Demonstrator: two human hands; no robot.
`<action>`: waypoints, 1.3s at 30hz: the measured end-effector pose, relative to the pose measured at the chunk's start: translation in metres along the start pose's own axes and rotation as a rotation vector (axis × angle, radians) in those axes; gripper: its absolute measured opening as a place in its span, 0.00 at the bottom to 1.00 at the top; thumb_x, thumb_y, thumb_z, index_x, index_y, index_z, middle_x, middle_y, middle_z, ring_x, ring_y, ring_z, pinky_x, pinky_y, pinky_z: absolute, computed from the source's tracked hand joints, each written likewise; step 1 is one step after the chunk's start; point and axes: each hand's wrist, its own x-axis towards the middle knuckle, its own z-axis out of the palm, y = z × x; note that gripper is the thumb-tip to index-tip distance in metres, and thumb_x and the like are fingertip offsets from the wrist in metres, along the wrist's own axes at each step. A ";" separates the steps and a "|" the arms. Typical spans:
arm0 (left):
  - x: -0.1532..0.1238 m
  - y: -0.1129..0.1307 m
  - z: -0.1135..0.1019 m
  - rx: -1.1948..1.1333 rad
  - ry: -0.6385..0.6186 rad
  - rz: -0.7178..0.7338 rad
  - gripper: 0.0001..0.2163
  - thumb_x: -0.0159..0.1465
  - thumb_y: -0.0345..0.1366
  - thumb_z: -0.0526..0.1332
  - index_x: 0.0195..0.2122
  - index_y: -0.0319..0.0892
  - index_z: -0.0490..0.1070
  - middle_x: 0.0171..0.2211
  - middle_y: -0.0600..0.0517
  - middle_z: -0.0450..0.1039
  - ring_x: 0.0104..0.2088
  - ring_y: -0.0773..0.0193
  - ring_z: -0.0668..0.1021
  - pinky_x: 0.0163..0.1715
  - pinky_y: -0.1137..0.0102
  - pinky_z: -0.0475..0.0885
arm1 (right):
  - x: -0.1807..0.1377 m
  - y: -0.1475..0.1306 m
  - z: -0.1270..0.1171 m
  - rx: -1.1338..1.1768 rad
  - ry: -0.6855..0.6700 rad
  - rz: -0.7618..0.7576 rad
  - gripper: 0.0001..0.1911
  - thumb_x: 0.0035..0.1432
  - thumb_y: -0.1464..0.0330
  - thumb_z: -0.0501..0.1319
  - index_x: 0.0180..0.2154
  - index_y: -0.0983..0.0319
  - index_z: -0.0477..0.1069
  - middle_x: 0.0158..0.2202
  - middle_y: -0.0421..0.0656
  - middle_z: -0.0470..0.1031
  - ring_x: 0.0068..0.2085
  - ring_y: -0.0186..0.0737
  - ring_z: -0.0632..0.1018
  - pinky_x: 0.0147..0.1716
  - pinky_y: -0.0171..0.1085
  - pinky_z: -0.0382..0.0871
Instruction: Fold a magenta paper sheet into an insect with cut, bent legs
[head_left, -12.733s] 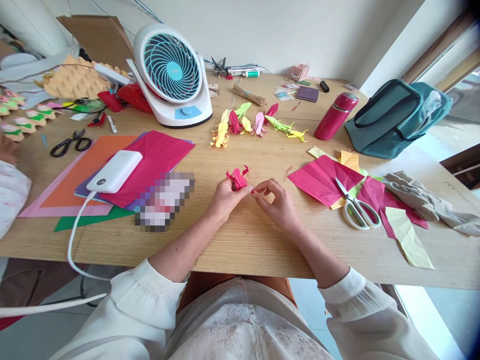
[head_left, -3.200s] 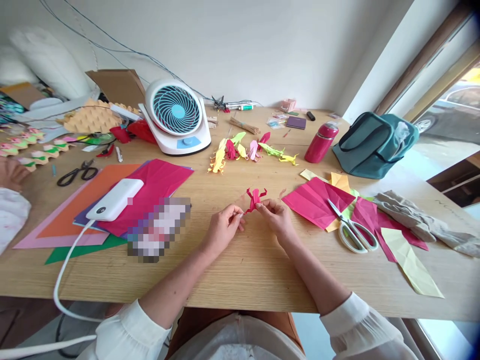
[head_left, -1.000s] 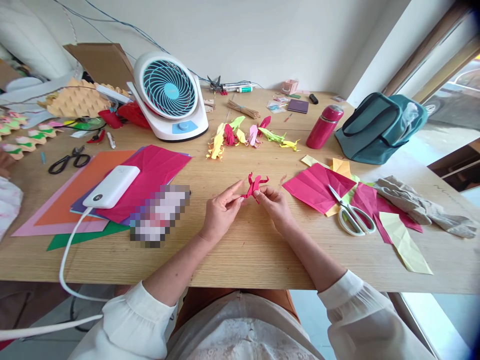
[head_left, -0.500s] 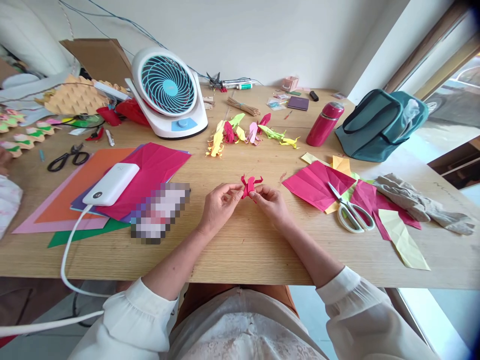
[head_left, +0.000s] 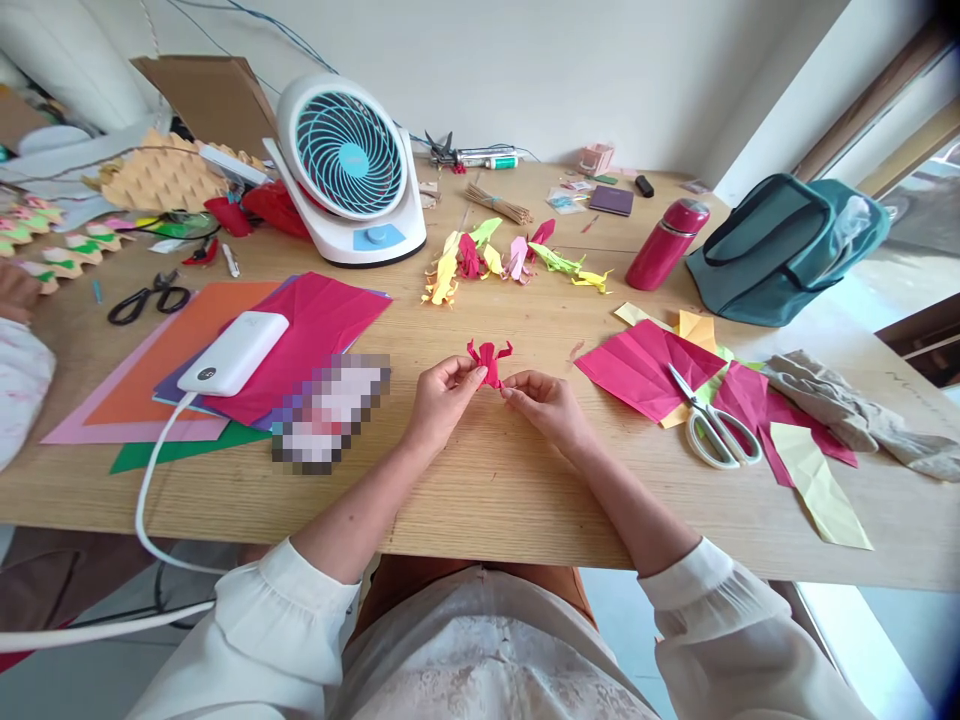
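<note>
Head view: both hands, left hand (head_left: 439, 400) and right hand (head_left: 546, 405), pinch a red paper figure (head_left: 489, 362), seemingly clear of white scissors (head_left: 711, 425).

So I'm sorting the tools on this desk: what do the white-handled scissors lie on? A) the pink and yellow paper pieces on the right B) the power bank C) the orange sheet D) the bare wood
A: the white-handled scissors lie on the pink and yellow paper pieces to the right of the hands.

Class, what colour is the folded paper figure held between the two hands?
Deep pink, almost magenta: the folded paper figure, seen in the head view.
</note>
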 end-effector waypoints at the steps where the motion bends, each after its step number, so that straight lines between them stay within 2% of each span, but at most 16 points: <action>1: 0.000 0.000 0.001 -0.018 0.000 -0.011 0.11 0.59 0.44 0.66 0.34 0.41 0.76 0.33 0.52 0.79 0.35 0.64 0.78 0.41 0.70 0.72 | 0.001 0.001 0.001 0.024 0.007 0.012 0.23 0.46 0.49 0.72 0.34 0.60 0.76 0.28 0.40 0.78 0.29 0.36 0.74 0.30 0.36 0.65; 6: -0.001 0.000 0.003 -0.072 -0.002 -0.055 0.12 0.57 0.45 0.67 0.32 0.41 0.75 0.31 0.52 0.78 0.34 0.65 0.77 0.38 0.70 0.71 | 0.002 0.000 0.003 0.066 0.044 0.035 0.21 0.44 0.51 0.73 0.31 0.60 0.74 0.28 0.41 0.79 0.27 0.34 0.73 0.26 0.34 0.61; 14: -0.001 -0.001 0.003 -0.063 0.007 -0.094 0.14 0.56 0.47 0.68 0.29 0.41 0.73 0.28 0.54 0.74 0.30 0.66 0.74 0.36 0.71 0.69 | 0.003 0.002 0.004 0.091 0.090 0.011 0.22 0.41 0.51 0.75 0.28 0.61 0.73 0.25 0.38 0.73 0.25 0.31 0.67 0.25 0.34 0.57; 18: -0.001 -0.002 0.003 -0.090 0.005 -0.094 0.13 0.55 0.46 0.69 0.29 0.40 0.74 0.28 0.54 0.74 0.30 0.67 0.74 0.35 0.71 0.68 | 0.004 0.004 0.005 0.088 0.116 0.001 0.23 0.41 0.51 0.75 0.29 0.60 0.72 0.26 0.39 0.74 0.26 0.33 0.70 0.27 0.35 0.60; 21: -0.001 -0.002 0.004 -0.106 0.004 -0.096 0.12 0.55 0.45 0.69 0.30 0.40 0.75 0.28 0.53 0.75 0.30 0.67 0.74 0.35 0.72 0.68 | 0.005 0.007 0.005 0.106 0.136 -0.013 0.23 0.41 0.53 0.75 0.32 0.59 0.69 0.29 0.39 0.76 0.28 0.34 0.73 0.28 0.35 0.63; 25: -0.001 -0.001 0.005 -0.101 0.011 -0.104 0.11 0.55 0.43 0.69 0.31 0.40 0.77 0.28 0.53 0.76 0.29 0.67 0.74 0.34 0.72 0.67 | 0.005 0.013 0.006 0.043 0.131 -0.076 0.21 0.49 0.57 0.71 0.40 0.57 0.66 0.28 0.37 0.76 0.27 0.34 0.72 0.26 0.35 0.61; 31: -0.002 0.000 0.006 -0.112 0.018 -0.116 0.10 0.55 0.41 0.68 0.31 0.40 0.75 0.26 0.55 0.74 0.27 0.69 0.71 0.30 0.73 0.65 | 0.000 0.009 0.005 -0.210 0.102 -0.273 0.14 0.58 0.66 0.61 0.47 0.57 0.65 0.25 0.33 0.67 0.27 0.34 0.69 0.29 0.35 0.62; 35: 0.000 -0.004 0.004 -0.082 0.018 -0.118 0.09 0.56 0.41 0.67 0.31 0.40 0.74 0.25 0.55 0.73 0.25 0.70 0.70 0.29 0.74 0.63 | -0.004 -0.001 0.004 -0.390 0.022 -0.303 0.23 0.59 0.71 0.56 0.57 0.56 0.66 0.25 0.33 0.64 0.25 0.34 0.66 0.29 0.36 0.62; 37: 0.002 -0.008 0.002 -0.027 0.012 -0.100 0.09 0.57 0.41 0.66 0.30 0.40 0.73 0.25 0.55 0.72 0.25 0.69 0.70 0.28 0.73 0.62 | -0.006 -0.003 0.004 -0.438 0.013 -0.289 0.27 0.59 0.71 0.56 0.61 0.56 0.64 0.26 0.33 0.67 0.25 0.34 0.68 0.29 0.36 0.64; 39: 0.004 -0.011 -0.001 0.052 0.010 -0.078 0.09 0.58 0.41 0.65 0.28 0.40 0.73 0.24 0.55 0.71 0.25 0.69 0.70 0.28 0.73 0.62 | -0.007 -0.003 0.003 -0.478 0.032 -0.298 0.26 0.60 0.71 0.57 0.60 0.57 0.63 0.28 0.35 0.72 0.28 0.36 0.73 0.33 0.38 0.67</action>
